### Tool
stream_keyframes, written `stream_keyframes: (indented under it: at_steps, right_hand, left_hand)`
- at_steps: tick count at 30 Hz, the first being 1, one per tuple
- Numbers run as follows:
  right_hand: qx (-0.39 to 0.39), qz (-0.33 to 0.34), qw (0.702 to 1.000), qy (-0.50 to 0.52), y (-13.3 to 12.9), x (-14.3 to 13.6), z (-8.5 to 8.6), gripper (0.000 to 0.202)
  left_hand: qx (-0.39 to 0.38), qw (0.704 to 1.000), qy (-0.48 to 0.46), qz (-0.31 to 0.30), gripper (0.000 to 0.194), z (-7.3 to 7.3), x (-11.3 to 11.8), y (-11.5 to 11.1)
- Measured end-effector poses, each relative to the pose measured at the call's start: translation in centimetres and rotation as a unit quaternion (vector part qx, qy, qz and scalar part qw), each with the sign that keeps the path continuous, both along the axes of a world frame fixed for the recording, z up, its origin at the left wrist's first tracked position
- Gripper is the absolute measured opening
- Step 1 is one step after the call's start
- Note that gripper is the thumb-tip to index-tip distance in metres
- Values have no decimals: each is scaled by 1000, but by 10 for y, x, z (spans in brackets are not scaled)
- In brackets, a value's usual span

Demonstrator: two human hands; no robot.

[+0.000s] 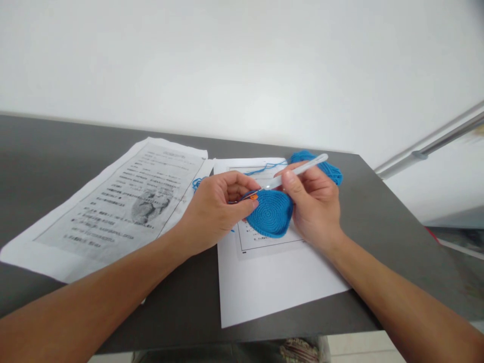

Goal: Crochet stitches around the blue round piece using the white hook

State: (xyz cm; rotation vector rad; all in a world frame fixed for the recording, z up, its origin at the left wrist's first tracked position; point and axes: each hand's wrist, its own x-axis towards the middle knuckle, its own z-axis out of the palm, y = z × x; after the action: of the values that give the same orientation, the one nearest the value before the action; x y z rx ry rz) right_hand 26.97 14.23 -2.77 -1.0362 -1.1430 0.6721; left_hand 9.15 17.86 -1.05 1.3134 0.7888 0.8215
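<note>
Between my hands is a round blue crochet piece (269,214), worked in rings with a curled lower edge. My left hand (223,204) pinches its upper left edge between thumb and fingers. An orange stitch marker (253,197) sits by that thumb. My right hand (312,201) grips a crochet hook (302,169) by its pale, thick handle, and its metal shaft points left to the edge under my left fingers. The hook's tip is too small and covered to make out. Blue yarn (270,165) runs from behind my left hand toward the skein.
A skein of blue yarn (335,171) lies behind my right hand. Printed sheets (94,217) with a picture lie at the left on the dark table (181,307). Another printed sheet (260,287) is under my hands. A white wall (227,65) rises behind the table.
</note>
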Motion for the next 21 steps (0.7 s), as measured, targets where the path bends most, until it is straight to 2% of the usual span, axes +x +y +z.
stream_keyframes:
  at_steps: [4,8,14,21]
  right_hand:
    - [-53,48,997,43,2,7,-1,34]
    - [-74,78,992,60,3,10,0,37]
    - [-77,113,986,91,4,11,3,30]
    - [-84,127,978,139,4,13,5,26]
  left_hand:
    - [17,999,-4,-46,11,-3,-1,0]
    - [17,997,-12,-71,10,-3,-2,0]
    - [48,998,22,-28,13,-3,-3,2]
    - [37,998,8,-42,20,-2,-4,2]
